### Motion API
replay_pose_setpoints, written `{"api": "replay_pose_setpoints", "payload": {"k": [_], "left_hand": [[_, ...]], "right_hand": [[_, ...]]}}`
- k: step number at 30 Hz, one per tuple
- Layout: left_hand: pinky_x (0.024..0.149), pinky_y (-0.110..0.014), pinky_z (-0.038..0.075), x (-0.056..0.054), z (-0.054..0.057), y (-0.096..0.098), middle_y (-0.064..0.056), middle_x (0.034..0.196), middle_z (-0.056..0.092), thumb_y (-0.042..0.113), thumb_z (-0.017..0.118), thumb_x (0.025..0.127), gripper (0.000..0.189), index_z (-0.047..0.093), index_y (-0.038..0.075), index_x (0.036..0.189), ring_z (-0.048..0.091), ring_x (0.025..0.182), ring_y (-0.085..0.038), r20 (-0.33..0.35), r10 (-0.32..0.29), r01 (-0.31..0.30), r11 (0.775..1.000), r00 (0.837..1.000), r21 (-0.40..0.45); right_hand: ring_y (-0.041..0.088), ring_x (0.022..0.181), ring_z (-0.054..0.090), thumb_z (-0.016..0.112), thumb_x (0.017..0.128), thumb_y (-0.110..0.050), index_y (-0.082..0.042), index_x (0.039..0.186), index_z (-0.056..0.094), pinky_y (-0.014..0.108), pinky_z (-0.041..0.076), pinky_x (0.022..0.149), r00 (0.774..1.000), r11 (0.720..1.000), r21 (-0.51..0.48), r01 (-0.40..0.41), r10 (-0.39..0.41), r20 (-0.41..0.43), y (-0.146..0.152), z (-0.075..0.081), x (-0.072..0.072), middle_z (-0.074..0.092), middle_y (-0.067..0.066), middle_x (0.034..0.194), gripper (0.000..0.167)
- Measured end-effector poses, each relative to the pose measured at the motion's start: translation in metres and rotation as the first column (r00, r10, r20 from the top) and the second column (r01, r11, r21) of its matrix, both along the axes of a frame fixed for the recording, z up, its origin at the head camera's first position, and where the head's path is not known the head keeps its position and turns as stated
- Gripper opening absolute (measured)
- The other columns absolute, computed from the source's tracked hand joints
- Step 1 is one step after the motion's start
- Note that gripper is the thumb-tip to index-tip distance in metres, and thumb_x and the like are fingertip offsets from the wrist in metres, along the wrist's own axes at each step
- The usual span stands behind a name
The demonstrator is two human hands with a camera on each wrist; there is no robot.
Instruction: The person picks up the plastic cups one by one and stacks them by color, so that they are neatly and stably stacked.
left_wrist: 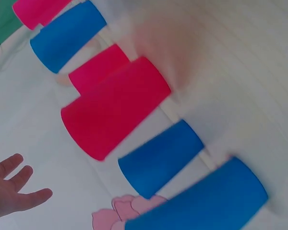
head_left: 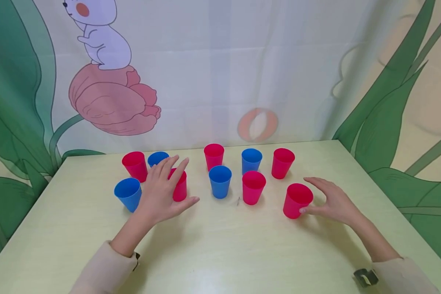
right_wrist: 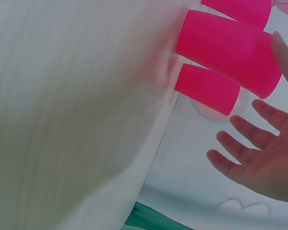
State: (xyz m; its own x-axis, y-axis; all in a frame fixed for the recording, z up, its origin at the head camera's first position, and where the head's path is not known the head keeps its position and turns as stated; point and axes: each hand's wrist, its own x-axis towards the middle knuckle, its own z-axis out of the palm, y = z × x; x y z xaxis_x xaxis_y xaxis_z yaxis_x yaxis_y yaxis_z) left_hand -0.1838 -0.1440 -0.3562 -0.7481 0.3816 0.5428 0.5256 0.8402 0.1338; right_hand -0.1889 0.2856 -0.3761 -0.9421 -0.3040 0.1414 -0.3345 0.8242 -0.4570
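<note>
My left hand (head_left: 161, 194) hovers over the left group of cups, its fingers spread and holding nothing. It partly covers a red cup (head_left: 181, 188) and a blue cup (head_left: 158, 157) farther back. Left of the wrist stands another blue cup (head_left: 128, 192). At the front right, my right hand (head_left: 332, 201) is beside a red cup (head_left: 297, 201), fingers apart and not wrapped round it. The right thumb overlaps that cup's side in the head view. In the right wrist view, the thumb tip is at the rim of the nearest red cup (right_wrist: 230, 52).
Rim-up cups stand in two loose rows: a red cup (head_left: 135, 166) at back left, red (head_left: 214, 156), blue (head_left: 251, 160) and red (head_left: 283, 163) behind, blue (head_left: 219, 181) and red (head_left: 253, 188) before them. A printed curtain (head_left: 191, 81) hangs behind the table (head_left: 220, 253).
</note>
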Motion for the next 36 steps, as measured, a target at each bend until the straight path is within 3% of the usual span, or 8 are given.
{"api": "replay_pose_setpoints", "payload": {"k": [6, 12, 18, 28, 36], "left_hand": [[0.09, -0.051, 0.038, -0.008, -0.005, 0.024, -0.014, 0.129, 0.044, 0.051, 0.072, 0.067, 0.088, 0.037, 0.013, 0.138, 0.039, 0.118, -0.028, -0.028, -0.109, 0.111, 0.993, 0.994, 0.049], [0.09, -0.048, 0.041, -0.015, -0.007, 0.048, -0.011, 0.128, 0.046, 0.047, 0.073, 0.068, 0.084, 0.038, 0.013, 0.137, 0.041, 0.117, -0.025, 0.03, -0.176, 0.173, 0.98, 0.984, 0.099], [0.091, -0.047, 0.039, -0.024, -0.008, 0.072, -0.008, 0.129, 0.046, 0.048, 0.072, 0.069, 0.079, 0.043, 0.013, 0.134, 0.037, 0.119, -0.023, 0.117, -0.203, 0.192, 0.976, 0.972, 0.099], [0.091, -0.043, 0.035, -0.036, -0.008, 0.102, -0.006, 0.125, 0.049, 0.05, 0.069, 0.072, 0.074, 0.047, 0.01, 0.13, 0.039, 0.116, -0.021, 0.177, -0.237, 0.218, 0.968, 0.955, 0.121], [0.092, -0.039, 0.036, -0.041, -0.009, 0.122, -0.004, 0.128, 0.048, 0.052, 0.067, 0.074, 0.077, 0.043, 0.011, 0.135, 0.038, 0.117, -0.02, 0.268, -0.232, 0.214, 0.972, 0.935, 0.096]], "right_hand": [[0.04, 0.112, 0.044, 0.08, 0.067, -0.032, 0.0, 0.13, 0.045, 0.057, 0.041, 0.085, 0.999, 0.996, -0.086, -0.019, 0.023, 0.043, 0.001, -0.004, -0.003, 0.049, 0.02, 0.126, 0.078], [0.034, 0.105, 0.048, 0.079, 0.068, -0.032, -0.001, 0.127, 0.047, 0.051, 0.045, 0.081, 0.996, 0.99, -0.138, -0.015, 0.027, 0.087, 0.001, -0.007, -0.003, 0.053, 0.017, 0.12, 0.074], [0.031, 0.104, 0.05, 0.079, 0.069, -0.031, -0.003, 0.127, 0.048, 0.048, 0.046, 0.079, 0.995, 0.987, -0.158, -0.021, 0.037, 0.098, 0.002, -0.007, -0.004, 0.055, 0.013, 0.117, 0.071], [0.03, 0.104, 0.05, 0.077, 0.071, -0.032, -0.005, 0.128, 0.045, 0.042, 0.047, 0.078, 0.99, 0.985, -0.169, -0.02, 0.044, 0.136, 0.004, -0.011, -0.008, 0.054, 0.013, 0.118, 0.071], [0.033, 0.106, 0.05, 0.076, 0.074, -0.027, -0.004, 0.13, 0.042, 0.043, 0.047, 0.08, 0.979, 0.968, -0.248, -0.037, 0.085, 0.185, 0.005, -0.01, -0.009, 0.052, 0.015, 0.12, 0.07]]}}
